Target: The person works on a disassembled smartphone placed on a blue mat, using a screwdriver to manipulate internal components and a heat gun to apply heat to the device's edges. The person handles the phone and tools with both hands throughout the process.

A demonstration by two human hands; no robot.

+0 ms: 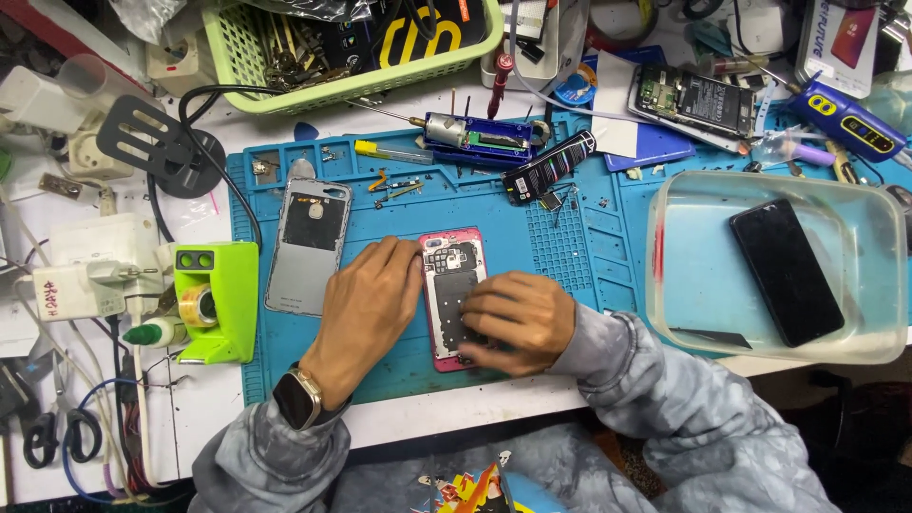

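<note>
Already the pink phone (454,294) lies opened on the blue mat (532,285), its silver back cover (307,247) set aside to the left; reassembly remains. Left hand (366,309) rests flat against its edge, right hand (518,323) presses curled fingers onto its lower half, neither gripping it

White bench (475,418) w/ blue mat (560,256), green basket (285,90).
</note>
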